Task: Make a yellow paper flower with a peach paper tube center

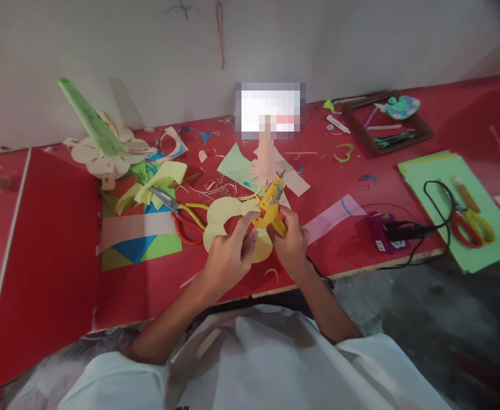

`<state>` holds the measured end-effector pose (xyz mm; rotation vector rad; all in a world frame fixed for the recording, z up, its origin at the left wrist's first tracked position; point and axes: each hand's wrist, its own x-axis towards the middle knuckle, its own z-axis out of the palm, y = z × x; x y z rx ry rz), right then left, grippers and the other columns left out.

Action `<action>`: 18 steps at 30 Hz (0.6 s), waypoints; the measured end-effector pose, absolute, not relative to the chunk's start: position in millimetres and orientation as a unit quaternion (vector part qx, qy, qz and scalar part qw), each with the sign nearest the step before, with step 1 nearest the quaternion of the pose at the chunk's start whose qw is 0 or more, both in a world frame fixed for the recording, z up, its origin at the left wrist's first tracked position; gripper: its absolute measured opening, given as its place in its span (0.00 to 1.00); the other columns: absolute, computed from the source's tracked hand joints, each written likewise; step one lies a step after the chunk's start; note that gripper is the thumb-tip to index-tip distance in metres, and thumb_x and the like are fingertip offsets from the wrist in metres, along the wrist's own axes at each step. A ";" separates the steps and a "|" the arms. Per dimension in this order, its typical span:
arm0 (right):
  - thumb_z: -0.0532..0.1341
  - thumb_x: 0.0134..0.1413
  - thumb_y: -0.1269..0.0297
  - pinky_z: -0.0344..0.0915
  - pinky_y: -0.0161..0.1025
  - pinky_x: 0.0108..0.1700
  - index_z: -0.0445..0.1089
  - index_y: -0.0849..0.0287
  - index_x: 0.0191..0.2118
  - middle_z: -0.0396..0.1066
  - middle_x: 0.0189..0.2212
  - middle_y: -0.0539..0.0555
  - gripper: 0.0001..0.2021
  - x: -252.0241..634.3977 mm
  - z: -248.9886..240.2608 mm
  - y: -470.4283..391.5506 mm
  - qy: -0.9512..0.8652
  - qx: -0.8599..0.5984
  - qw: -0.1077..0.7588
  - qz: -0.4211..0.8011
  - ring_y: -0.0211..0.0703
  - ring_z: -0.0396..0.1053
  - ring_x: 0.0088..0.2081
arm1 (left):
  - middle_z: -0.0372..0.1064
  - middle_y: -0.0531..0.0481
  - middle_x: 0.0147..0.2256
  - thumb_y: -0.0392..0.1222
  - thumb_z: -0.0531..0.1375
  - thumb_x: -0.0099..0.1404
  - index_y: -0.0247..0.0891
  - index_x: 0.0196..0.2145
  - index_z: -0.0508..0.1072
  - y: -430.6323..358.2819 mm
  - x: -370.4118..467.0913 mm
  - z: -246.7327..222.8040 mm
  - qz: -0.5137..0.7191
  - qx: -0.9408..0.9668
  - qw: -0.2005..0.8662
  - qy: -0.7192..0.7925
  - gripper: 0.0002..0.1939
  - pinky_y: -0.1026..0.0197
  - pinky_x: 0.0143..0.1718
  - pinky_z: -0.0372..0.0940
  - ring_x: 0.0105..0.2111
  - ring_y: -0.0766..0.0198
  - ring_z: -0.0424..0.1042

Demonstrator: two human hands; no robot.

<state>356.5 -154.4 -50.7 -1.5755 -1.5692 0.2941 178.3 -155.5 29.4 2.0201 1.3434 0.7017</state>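
Note:
A yellow glue gun point(270, 212) is held up over the table's near middle. My right hand point(290, 242) is wrapped round its handle. My left hand point(232, 253) has its fingertips bent together at the rear of the gun; whether they hold anything small is hidden. Beneath both hands lies a pale yellow flower-shaped paper point(222, 213) with a hole in its middle. Just beyond the gun stands a rolled peach paper tube point(266, 156) with a fringed base. Scissors with red and yellow handles point(185, 213) lie left of the flower paper.
A green cone on white paper petals point(100, 136) stands at the back left, near paper scraps. At right are a purple power box point(386, 232) with black cables, a green paper stack point(467, 199) bearing scissors, and a brown frame point(376, 149). A red panel point(53, 256) rises at left.

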 end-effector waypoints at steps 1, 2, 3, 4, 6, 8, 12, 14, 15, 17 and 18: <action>0.62 0.65 0.58 0.73 0.40 0.38 0.69 0.54 0.58 0.82 0.41 0.56 0.18 355.7 -49.8 -155.6 -0.637 -0.629 0.429 0.120 0.45 0.79 0.32 | 0.63 0.62 0.21 0.39 0.52 0.78 0.39 0.65 0.64 -158.7 177.3 29.7 0.267 0.764 0.301 0.504 0.20 0.67 0.26 0.55 0.18 0.69 0.62; 0.62 0.65 0.57 0.72 0.40 0.36 0.69 0.55 0.58 0.82 0.38 0.55 0.19 354.7 -48.7 -156.9 -0.649 -0.622 0.420 0.123 0.45 0.79 0.30 | 0.63 0.62 0.21 0.39 0.52 0.78 0.39 0.65 0.64 -162.2 176.1 29.9 0.268 0.766 0.301 0.501 0.20 0.68 0.25 0.55 0.17 0.69 0.62; 0.62 0.65 0.57 0.71 0.39 0.34 0.68 0.55 0.59 0.82 0.36 0.55 0.20 353.7 -47.4 -158.3 -0.665 -0.614 0.406 0.129 0.45 0.78 0.29 | 0.64 0.62 0.21 0.40 0.52 0.78 0.38 0.65 0.63 -165.6 174.8 29.9 0.269 0.766 0.303 0.499 0.20 0.68 0.25 0.55 0.17 0.70 0.62; 0.61 0.65 0.57 0.70 0.39 0.33 0.68 0.56 0.60 0.82 0.34 0.54 0.20 352.8 -46.1 -159.5 -0.682 -0.605 0.387 0.137 0.46 0.78 0.28 | 0.65 0.61 0.21 0.40 0.52 0.78 0.38 0.66 0.62 -168.7 173.5 29.8 0.269 0.764 0.307 0.499 0.21 0.69 0.24 0.55 0.17 0.70 0.63; 0.60 0.65 0.59 0.69 0.39 0.31 0.68 0.59 0.61 0.82 0.34 0.56 0.22 351.6 -44.0 -161.4 -0.715 -0.590 0.341 0.157 0.48 0.78 0.29 | 0.66 0.61 0.22 0.40 0.51 0.79 0.38 0.66 0.61 -172.6 171.8 29.7 0.263 0.757 0.322 0.504 0.21 0.69 0.24 0.55 0.18 0.70 0.64; 0.59 0.65 0.60 0.68 0.39 0.30 0.68 0.59 0.62 0.82 0.38 0.59 0.22 351.7 -42.9 -161.7 -0.733 -0.584 0.301 0.176 0.49 0.79 0.31 | 0.67 0.60 0.23 0.40 0.51 0.79 0.37 0.66 0.61 -173.2 171.3 31.3 0.256 0.750 0.351 0.498 0.21 0.69 0.25 0.56 0.20 0.69 0.66; 0.59 0.63 0.62 0.67 0.39 0.29 0.71 0.59 0.59 0.81 0.35 0.57 0.20 356.0 -41.6 -157.2 -0.732 -0.578 0.286 0.220 0.49 0.77 0.29 | 0.72 0.56 0.27 0.42 0.50 0.80 0.38 0.70 0.58 -168.2 169.2 43.0 0.222 0.742 0.452 0.442 0.24 0.66 0.30 0.64 0.24 0.65 0.72; 0.60 0.64 0.60 0.67 0.38 0.30 0.73 0.58 0.57 0.80 0.30 0.53 0.18 358.9 -40.0 -152.9 -0.722 -0.571 0.289 0.263 0.47 0.75 0.27 | 0.77 0.53 0.31 0.42 0.50 0.80 0.40 0.72 0.55 -164.1 163.8 48.9 0.200 0.754 0.470 0.414 0.26 0.64 0.35 0.69 0.29 0.63 0.77; 0.60 0.65 0.58 0.67 0.37 0.30 0.74 0.57 0.56 0.79 0.29 0.52 0.17 360.3 -39.0 -150.3 -0.715 -0.569 0.289 0.286 0.46 0.75 0.27 | 0.79 0.51 0.34 0.41 0.50 0.80 0.41 0.73 0.54 -161.0 159.4 49.9 0.196 0.763 0.459 0.411 0.27 0.63 0.37 0.70 0.32 0.62 0.79; 0.61 0.66 0.55 0.69 0.37 0.32 0.75 0.58 0.53 0.79 0.30 0.53 0.16 363.1 -37.9 -144.4 -0.697 -0.568 0.298 0.322 0.45 0.75 0.28 | 0.81 0.49 0.39 0.40 0.50 0.79 0.44 0.73 0.54 -151.4 147.8 45.4 0.205 0.776 0.404 0.439 0.28 0.61 0.40 0.72 0.35 0.61 0.80; 0.60 0.67 0.54 0.70 0.37 0.33 0.76 0.58 0.51 0.79 0.31 0.54 0.16 364.8 -38.0 -141.2 -0.690 -0.564 0.308 0.333 0.45 0.75 0.29 | 0.81 0.48 0.40 0.39 0.50 0.79 0.44 0.73 0.57 -144.5 140.9 39.5 0.215 0.778 0.362 0.467 0.27 0.61 0.41 0.72 0.37 0.61 0.81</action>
